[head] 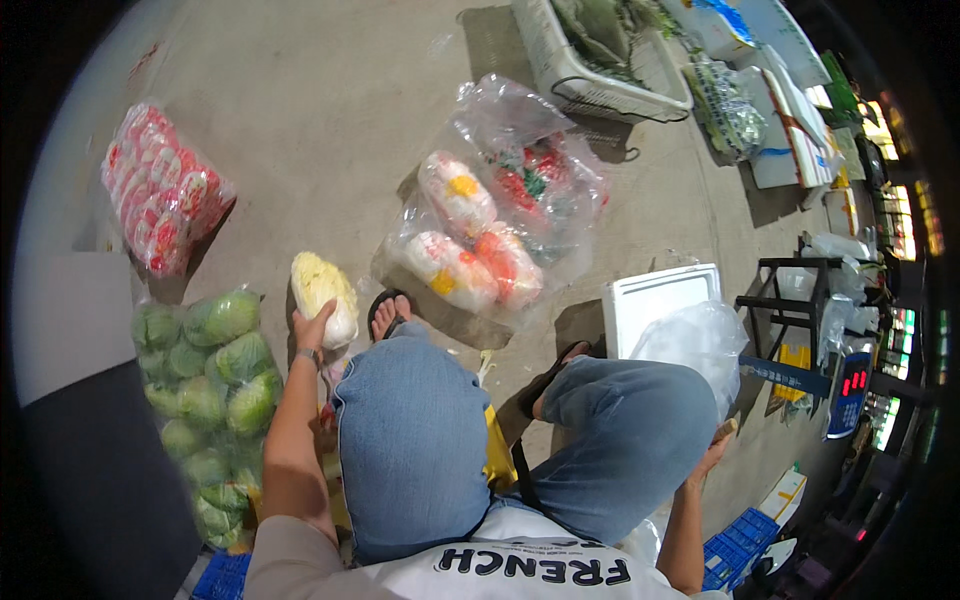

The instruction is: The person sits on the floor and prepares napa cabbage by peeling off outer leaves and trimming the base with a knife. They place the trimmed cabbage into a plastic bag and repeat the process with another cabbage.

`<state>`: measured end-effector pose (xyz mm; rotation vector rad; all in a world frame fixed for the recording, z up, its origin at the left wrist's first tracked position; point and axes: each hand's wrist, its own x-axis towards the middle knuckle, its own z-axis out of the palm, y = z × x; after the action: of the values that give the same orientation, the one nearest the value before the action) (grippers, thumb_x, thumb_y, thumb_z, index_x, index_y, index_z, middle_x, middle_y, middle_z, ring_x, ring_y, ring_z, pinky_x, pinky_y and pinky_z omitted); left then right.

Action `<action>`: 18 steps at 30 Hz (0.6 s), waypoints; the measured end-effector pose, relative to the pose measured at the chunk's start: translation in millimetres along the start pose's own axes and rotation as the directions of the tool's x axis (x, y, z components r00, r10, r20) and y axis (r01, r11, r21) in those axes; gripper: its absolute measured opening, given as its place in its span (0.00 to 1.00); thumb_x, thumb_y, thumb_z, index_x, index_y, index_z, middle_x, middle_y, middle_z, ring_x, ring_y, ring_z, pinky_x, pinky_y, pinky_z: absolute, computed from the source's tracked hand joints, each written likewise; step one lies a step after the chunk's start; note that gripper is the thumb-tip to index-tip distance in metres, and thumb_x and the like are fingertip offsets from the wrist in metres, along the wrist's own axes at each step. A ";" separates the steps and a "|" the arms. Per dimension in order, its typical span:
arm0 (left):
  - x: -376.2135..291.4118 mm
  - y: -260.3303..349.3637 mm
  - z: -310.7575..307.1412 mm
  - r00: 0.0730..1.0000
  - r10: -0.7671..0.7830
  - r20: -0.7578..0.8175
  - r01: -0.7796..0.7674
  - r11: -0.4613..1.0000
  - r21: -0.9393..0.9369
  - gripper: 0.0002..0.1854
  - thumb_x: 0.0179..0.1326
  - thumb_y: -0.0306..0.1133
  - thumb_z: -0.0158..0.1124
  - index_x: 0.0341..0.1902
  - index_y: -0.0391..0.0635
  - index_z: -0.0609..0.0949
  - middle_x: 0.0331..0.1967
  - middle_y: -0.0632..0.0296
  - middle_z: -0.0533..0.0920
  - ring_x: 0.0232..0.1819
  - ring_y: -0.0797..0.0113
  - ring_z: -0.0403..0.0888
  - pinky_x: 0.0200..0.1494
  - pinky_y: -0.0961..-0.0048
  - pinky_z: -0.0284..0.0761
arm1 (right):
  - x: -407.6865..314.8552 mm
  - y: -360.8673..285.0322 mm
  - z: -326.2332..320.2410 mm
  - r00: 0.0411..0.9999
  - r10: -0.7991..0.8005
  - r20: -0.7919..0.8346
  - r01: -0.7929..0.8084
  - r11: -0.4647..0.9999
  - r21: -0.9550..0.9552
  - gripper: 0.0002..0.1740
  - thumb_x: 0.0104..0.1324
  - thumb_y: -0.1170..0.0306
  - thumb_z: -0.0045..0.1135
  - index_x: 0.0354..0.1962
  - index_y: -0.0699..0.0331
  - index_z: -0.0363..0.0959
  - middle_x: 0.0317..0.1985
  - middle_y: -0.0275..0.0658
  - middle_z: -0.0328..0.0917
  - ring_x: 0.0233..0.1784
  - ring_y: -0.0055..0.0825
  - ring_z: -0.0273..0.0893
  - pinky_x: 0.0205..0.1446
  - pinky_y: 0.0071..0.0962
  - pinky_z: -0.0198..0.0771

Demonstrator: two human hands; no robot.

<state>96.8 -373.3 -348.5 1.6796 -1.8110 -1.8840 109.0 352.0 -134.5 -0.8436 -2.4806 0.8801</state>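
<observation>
My left hand (313,327) is closed around the lower end of a napa cabbage (325,289), beside my left foot. To the right, my right hand (712,452) is beside my right knee, with a short tan piece like a handle (725,429) between its fingers; the rest of that object is hidden. A clear plastic bag (555,247) ahead of my feet holds several wrapped napa cabbages (450,271). Near my left arm lies a clear bag of round green cabbages (202,397). A translucent white bag (694,345) rests over a white foam tray or lid (660,296).
A bag of pink-netted produce (163,191) lies at the upper left. A white plastic crate (607,82) with greens is at the top. Foam boxes (780,142), a black metal stand (791,300) and a digital scale display (850,390) line the right. Blue crates (739,551) are lower right.
</observation>
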 end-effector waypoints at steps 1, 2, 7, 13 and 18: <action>2.8 -0.6 3.0 1.000 -0.019 -0.002 0.019 1.000 0.001 0.45 0.49 0.42 0.81 0.65 0.37 0.65 0.55 0.48 0.79 0.49 0.54 0.84 0.47 0.57 0.84 | -1.6 11.2 8.3 0.999 -0.042 -0.011 0.041 0.998 -0.056 0.14 0.64 0.75 0.57 0.48 0.65 0.67 0.41 0.36 0.73 0.41 0.28 0.73 0.44 0.26 0.70; 5.4 -0.4 5.9 0.999 -0.038 0.016 0.039 0.999 -0.037 0.46 0.49 0.43 0.81 0.65 0.38 0.64 0.56 0.47 0.78 0.51 0.52 0.83 0.49 0.56 0.83 | -0.8 22.4 14.0 0.995 -0.104 -0.006 0.101 0.982 -0.159 0.15 0.64 0.74 0.60 0.47 0.66 0.70 0.37 0.37 0.76 0.38 0.31 0.76 0.41 0.30 0.73; 11.4 6.6 16.8 0.995 -0.054 0.078 0.063 0.992 -0.111 0.44 0.53 0.44 0.79 0.69 0.39 0.68 0.61 0.51 0.77 0.55 0.57 0.81 0.56 0.61 0.79 | -17.9 65.3 18.3 0.999 0.033 -0.006 -0.034 0.990 -0.139 0.14 0.64 0.74 0.60 0.46 0.66 0.70 0.36 0.37 0.75 0.36 0.32 0.76 0.40 0.30 0.73; 4.8 28.2 23.2 0.963 -0.037 0.268 0.106 0.963 -0.249 0.41 0.56 0.46 0.76 0.69 0.40 0.70 0.60 0.55 0.80 0.56 0.59 0.81 0.57 0.62 0.78 | -32.9 97.5 21.0 0.955 0.297 -0.025 -0.298 0.952 -0.075 0.14 0.63 0.74 0.61 0.46 0.66 0.71 0.34 0.37 0.75 0.34 0.32 0.76 0.38 0.31 0.73; -2.1 64.9 31.3 0.904 -0.057 0.424 0.203 0.930 -0.307 0.34 0.61 0.44 0.71 0.66 0.38 0.73 0.58 0.54 0.81 0.56 0.60 0.82 0.57 0.62 0.81 | -42.4 141.0 24.6 0.819 0.573 -0.019 -0.572 0.819 0.053 0.13 0.63 0.74 0.61 0.45 0.66 0.71 0.33 0.37 0.75 0.32 0.33 0.76 0.36 0.32 0.73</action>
<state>37.0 -371.2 -308.3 1.3930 -1.3664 -2.5920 186.0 401.9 -252.3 -1.6240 -2.1797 1.0876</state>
